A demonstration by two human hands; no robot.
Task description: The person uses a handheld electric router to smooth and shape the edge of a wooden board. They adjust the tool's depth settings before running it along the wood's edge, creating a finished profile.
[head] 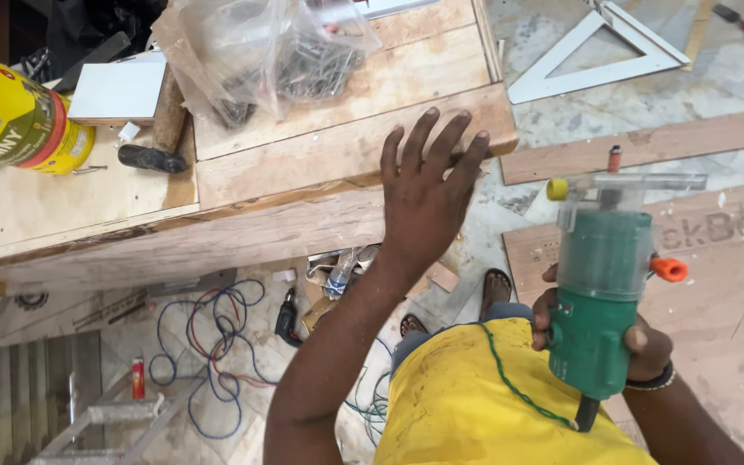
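Two hands were at work: the left hand (426,191) lay flat and released, fingers spread, on a plank (320,151) at the near edge of the tabletop (36,202), holding nothing. The right hand (639,340) was clenched in a firm grip around a green trimmer (600,284), held upright off to the right of the tabletop, above a board (716,284) on the floor. The trimmer had a clear base at its far end, a yellow knob (557,189) beside that and an orange knob (670,269) on its side; a green cord (518,387) ran from it across the yellow shirt (475,405). On the tabletop, well apart from the left hand, sat a yellow can (10,116), a hammer (161,129) and a clear bag (269,52). A set square (600,52) lay on the floor beyond the trimmer, and coiled wires (208,344) lay below the tabletop.
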